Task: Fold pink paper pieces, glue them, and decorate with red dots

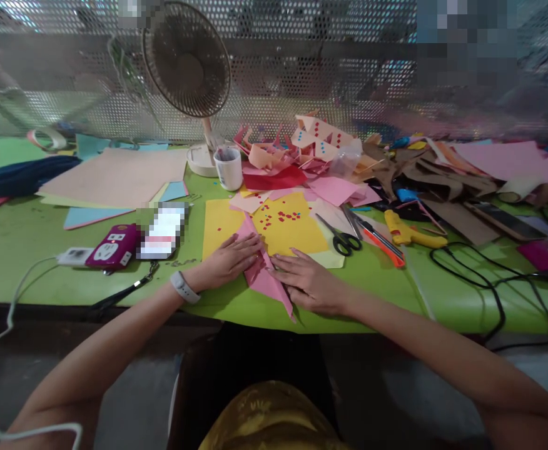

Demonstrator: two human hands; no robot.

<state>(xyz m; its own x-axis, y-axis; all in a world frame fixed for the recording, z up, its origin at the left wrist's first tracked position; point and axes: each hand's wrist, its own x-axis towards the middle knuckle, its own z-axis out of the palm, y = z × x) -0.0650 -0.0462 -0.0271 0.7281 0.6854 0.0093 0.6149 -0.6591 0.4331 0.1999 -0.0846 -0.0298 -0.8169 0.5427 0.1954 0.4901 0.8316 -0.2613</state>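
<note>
A folded sheet of pink paper (265,282) lies at the table's front edge, partly over a yellow sheet (218,219). My left hand (229,259) rests flat on the pink paper's left side, fingers stretched out. From the right, my right hand (309,281) presses along the fold with its fingers extended. Small red paper pieces (283,216) are scattered on the yellow sheet beyond my hands. Black-handled scissors (346,244) and an orange utility knife (384,245) lie to the right of my right hand.
A fan (187,59) and a white cup (228,169) stand at the back. Paper scraps (274,156) are heaped behind the yellow sheet. Left are a phone (164,228) and a purple power strip (114,247); right are a yellow glue gun (410,232) and black cables (494,287).
</note>
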